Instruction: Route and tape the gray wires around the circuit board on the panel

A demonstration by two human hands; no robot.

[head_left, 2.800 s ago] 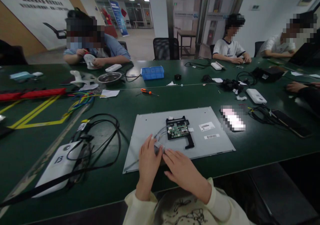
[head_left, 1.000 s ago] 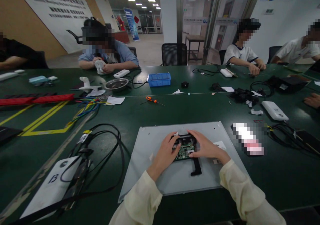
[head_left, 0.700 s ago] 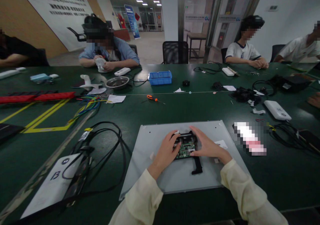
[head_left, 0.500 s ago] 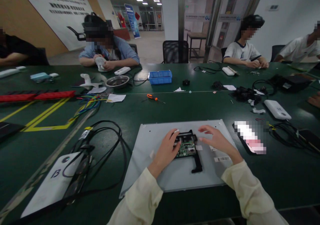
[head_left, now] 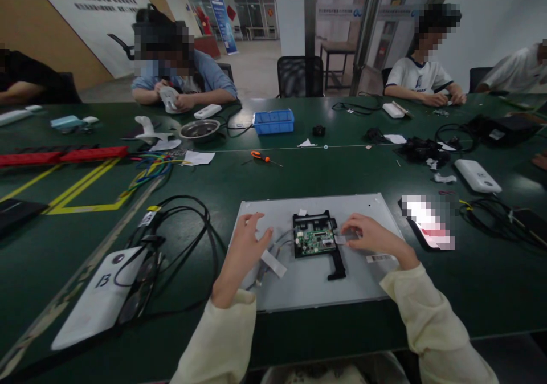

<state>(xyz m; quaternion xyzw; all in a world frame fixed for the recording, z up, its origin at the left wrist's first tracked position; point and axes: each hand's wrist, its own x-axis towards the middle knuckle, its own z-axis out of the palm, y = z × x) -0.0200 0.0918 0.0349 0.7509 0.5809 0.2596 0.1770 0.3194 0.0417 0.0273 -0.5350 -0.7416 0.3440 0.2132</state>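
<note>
A grey metal panel (head_left: 367, 210) lies flat on the green table before me. On its middle sits a green circuit board (head_left: 314, 241) in a black plastic frame (head_left: 335, 265). My left hand (head_left: 241, 250) rests on the panel's left part with fingers spread, open, just left of a white tape strip (head_left: 274, 263) and thin grey wires (head_left: 282, 239). My right hand (head_left: 368, 236) lies on the panel right of the board, fingers curled down onto a small white label (head_left: 342, 239) at the frame's edge; whether it pinches anything I cannot make out.
Black cables (head_left: 183, 224) and a white device marked 13 (head_left: 101, 294) lie to the left. A phone (head_left: 425, 221) and more cables (head_left: 487, 216) are on the right. Beyond are an orange screwdriver (head_left: 260, 156), a blue bin (head_left: 273, 121), a steel bowl (head_left: 199, 129). Other people sit across the table.
Both hands have come off the circuit board. The left hand slid left onto the bare panel, the right hand moved right to the label beside the frame. The view tilted down slightly.
</note>
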